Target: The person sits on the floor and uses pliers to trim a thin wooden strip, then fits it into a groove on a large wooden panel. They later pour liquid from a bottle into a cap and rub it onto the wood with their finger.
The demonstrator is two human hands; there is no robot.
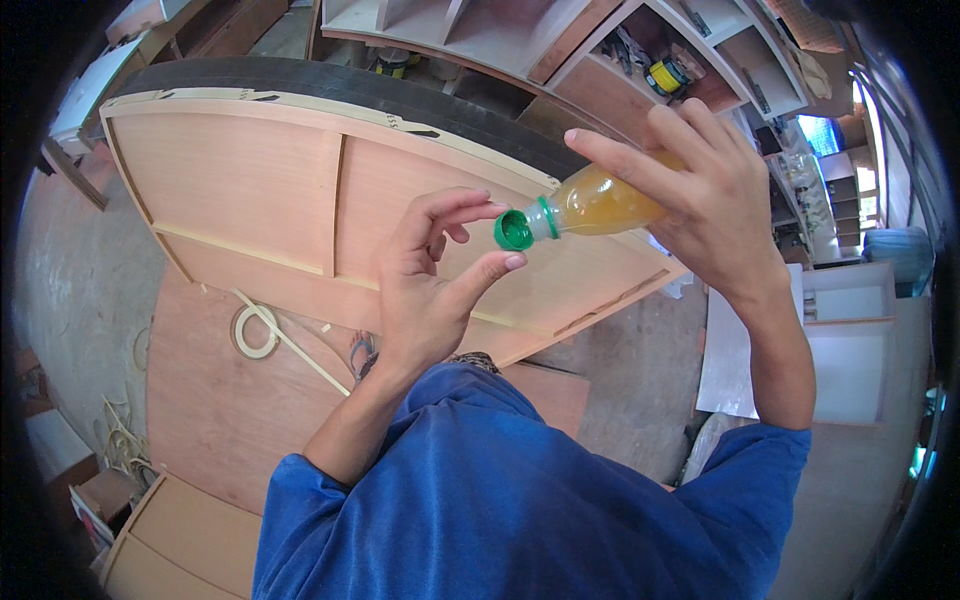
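My right hand (705, 190) grips a clear plastic bottle (605, 203) of yellow-orange liquid from above, with its index finger stretched along the side. The bottle is tilted nearly flat, its neck pointing left, and a green ring sits round the neck. At the mouth is a green bottle cap (513, 231), its hollow side partly showing. My left hand (430, 260) has its thumb and index finger on either side of the cap, pinching it. Whether the cap touches the bottle's mouth is hard to tell.
A large wooden panel frame (240, 180) with a dark curved edge stands in front of me. On a brown board lie a tape roll (256, 331) and a thin wooden strip (295, 344). White shelving (490, 40) holding tools is at the back; a white cabinet (845, 345) stands right.
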